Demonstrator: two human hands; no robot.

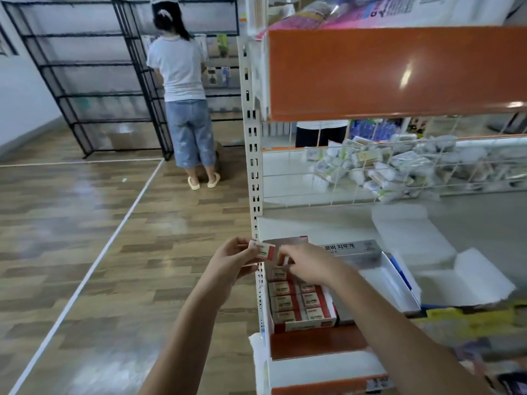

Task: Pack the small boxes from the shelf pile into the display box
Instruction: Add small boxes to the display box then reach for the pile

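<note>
A red and white display box (305, 326) stands at the left end of the lower shelf, with several small red and white boxes (296, 300) packed in rows inside. My left hand (233, 259) pinches one small box (263, 250) just left of the display box, beside the shelf upright. My right hand (309, 263) reaches over the far end of the display box, its fingers pinching a small white item (285, 261) that is partly hidden. No shelf pile of small boxes is plainly visible.
A grey box lid with Korean print (353, 248) and an open white box (387, 280) lie right of the display box. A wire basket (399, 169) of packets sits behind. The orange-edged upper shelf (396, 72) overhangs. A person (182, 89) stands at black racks on the left.
</note>
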